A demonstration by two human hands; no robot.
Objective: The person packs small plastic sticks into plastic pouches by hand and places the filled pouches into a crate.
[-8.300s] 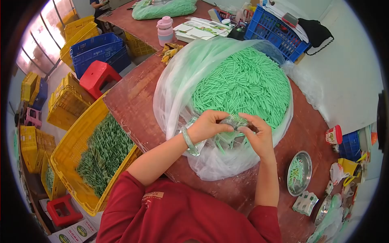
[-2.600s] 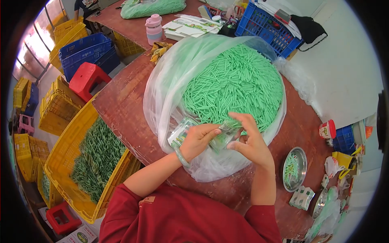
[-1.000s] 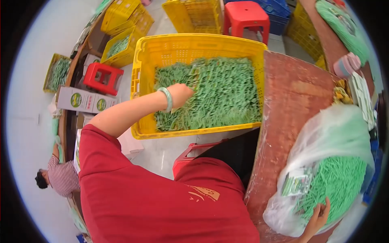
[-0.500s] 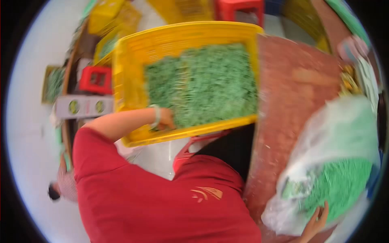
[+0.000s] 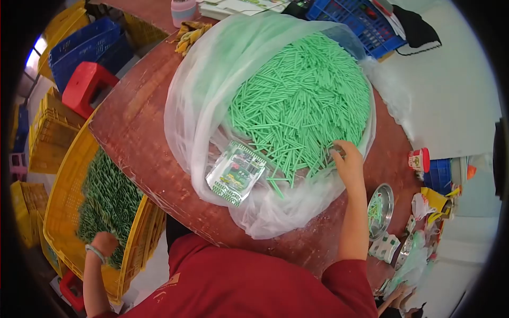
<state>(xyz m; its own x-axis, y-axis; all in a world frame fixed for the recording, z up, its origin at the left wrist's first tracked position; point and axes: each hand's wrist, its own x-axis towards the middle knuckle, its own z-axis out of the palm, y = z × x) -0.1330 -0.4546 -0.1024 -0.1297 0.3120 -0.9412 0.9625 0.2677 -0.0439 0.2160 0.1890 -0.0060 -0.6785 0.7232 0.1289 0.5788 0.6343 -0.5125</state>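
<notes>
A large translucent plastic bag (image 5: 193, 111) lies open on the red-brown table, showing a big heap of thin green sticks (image 5: 307, 90). At the heap's lower right edge, my right hand (image 5: 347, 161) has its fingers curled around some sticks. A printed silver-and-green packet (image 5: 236, 172) rests on the bag's near edge. To the left, my left hand (image 5: 105, 244) is closed over the dark green pieces (image 5: 108, 196) that fill part of a yellow crate (image 5: 61, 212). What it holds, if anything, is hidden.
The table (image 5: 143, 132) has a worn corner beside the crate. Right of the bag stand a metal bowl (image 5: 380, 212) and a red-and-white tub (image 5: 419, 159). A blue basket (image 5: 355, 24) sits behind. A red stool (image 5: 87, 87) and other crates are at left; another person's hands show lower right.
My view has swung right, from the crate towards the bag. My right hand's fingers, spread over the sticks before, are now curled at the heap's edge. My left hand stays in the crate.
</notes>
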